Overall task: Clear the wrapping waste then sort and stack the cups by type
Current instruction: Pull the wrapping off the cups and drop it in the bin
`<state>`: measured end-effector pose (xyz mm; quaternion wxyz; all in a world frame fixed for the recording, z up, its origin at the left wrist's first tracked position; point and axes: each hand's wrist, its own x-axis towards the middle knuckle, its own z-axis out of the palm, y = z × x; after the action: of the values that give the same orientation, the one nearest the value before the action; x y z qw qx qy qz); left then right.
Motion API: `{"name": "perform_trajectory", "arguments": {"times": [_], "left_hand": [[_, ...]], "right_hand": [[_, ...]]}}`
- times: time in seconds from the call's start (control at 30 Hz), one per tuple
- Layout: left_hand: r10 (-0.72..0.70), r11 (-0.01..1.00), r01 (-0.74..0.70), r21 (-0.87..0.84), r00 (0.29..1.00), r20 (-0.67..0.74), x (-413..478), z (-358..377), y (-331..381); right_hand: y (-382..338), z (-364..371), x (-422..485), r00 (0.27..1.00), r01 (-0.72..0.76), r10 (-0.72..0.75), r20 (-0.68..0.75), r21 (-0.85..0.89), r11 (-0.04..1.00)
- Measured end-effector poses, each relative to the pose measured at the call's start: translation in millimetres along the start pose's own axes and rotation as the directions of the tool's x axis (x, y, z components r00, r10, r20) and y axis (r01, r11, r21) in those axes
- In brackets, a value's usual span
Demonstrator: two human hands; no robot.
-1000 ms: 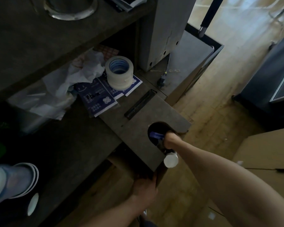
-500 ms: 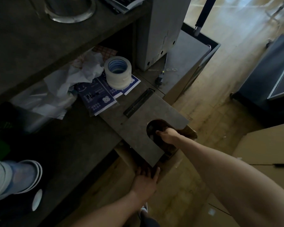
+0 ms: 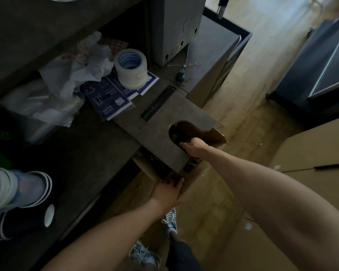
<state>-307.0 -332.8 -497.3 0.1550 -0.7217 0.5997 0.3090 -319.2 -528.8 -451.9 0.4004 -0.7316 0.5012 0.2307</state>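
My right hand (image 3: 193,148) reaches into the round hole (image 3: 175,133) in the grey panel (image 3: 160,122); its fingers lie over the near rim and nothing shows in them. My left hand (image 3: 167,189) presses with straight fingers against the brown box (image 3: 145,167) under the panel. A stack of pale cups (image 3: 18,189) lies on its side at the lower left. Beside it lie dark cups (image 3: 24,222) with white rims. Crumpled white wrapping (image 3: 72,75) sits on the shelf at the back left.
A pile of tape rolls (image 3: 130,68) stands on blue printed cards (image 3: 108,98) behind a slot (image 3: 158,103) in the panel. A grey cabinet (image 3: 174,26) rises behind. Cardboard boxes (image 3: 311,153) stand on the wooden floor at the right. My shoes (image 3: 170,222) are below.
A second ago my right hand held a blue wrapper and a small white piece at the hole. Both are gone from view now, and the hand has drawn back to the near rim.
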Motion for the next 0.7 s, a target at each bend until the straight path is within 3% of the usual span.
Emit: {"name": "perform_trajectory", "arguments": {"times": [0.17, 0.3, 0.4, 0.57, 0.7], "left_hand": [[-0.027, 0.999, 0.029, 0.018, 0.997, -0.078, -14.6, -7.2, -5.6], [-0.061, 0.983, 0.021, -0.181, 0.974, -0.217, -43.0, -42.0, -8.2], [-0.072, 0.975, -0.012, -0.221, 0.927, -0.369, -72.2, -95.8, -26.0], [-0.192, 0.976, 0.083, -0.202, 0.768, -0.612, -149.5, -210.9, -82.7], [-0.297, 0.954, 0.235, -0.188, 0.627, -0.721, -258.2, -272.7, -130.7]], "right_hand": [[1.8, -2.7, -22.9, 0.998, 0.052, -0.054, -0.038, -0.044, 0.998], [-4.7, -11.9, -52.3, 0.982, 0.122, -0.143, -0.125, -0.165, 0.979], [-30.1, -27.2, -88.4, 0.934, 0.166, -0.239, -0.264, -0.272, 0.948], [-126.4, -60.9, -165.9, 0.72, 0.37, -0.497, -0.483, -0.339, 0.865], [-221.1, -81.3, -237.6, 0.517, 0.562, -0.714, -0.472, -0.442, 0.699]]}}
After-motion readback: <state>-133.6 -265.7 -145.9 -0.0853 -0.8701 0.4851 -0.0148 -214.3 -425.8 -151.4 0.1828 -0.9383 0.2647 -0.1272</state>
